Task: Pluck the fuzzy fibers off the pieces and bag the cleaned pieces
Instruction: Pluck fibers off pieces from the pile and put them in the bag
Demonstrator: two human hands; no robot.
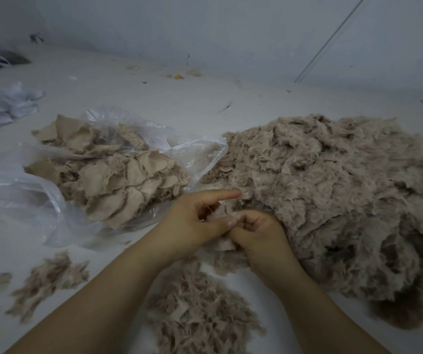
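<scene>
A small tan fuzzy piece is held between both hands at the centre of the white surface. My left hand pinches it with thumb and curled fingers, while the index finger points straight out to the right. My right hand grips the same piece with curled fingers, just right of the left thumb. A big heap of fuzzy pieces fills the right side. A clear plastic bag at the left holds several smooth cleaned pieces. Plucked fibers lie in a pile between my forearms.
Smaller tufts of fiber lie at the lower left. Crumpled white plastic bags sit at the far left. Small scraps dot the surface near the back wall.
</scene>
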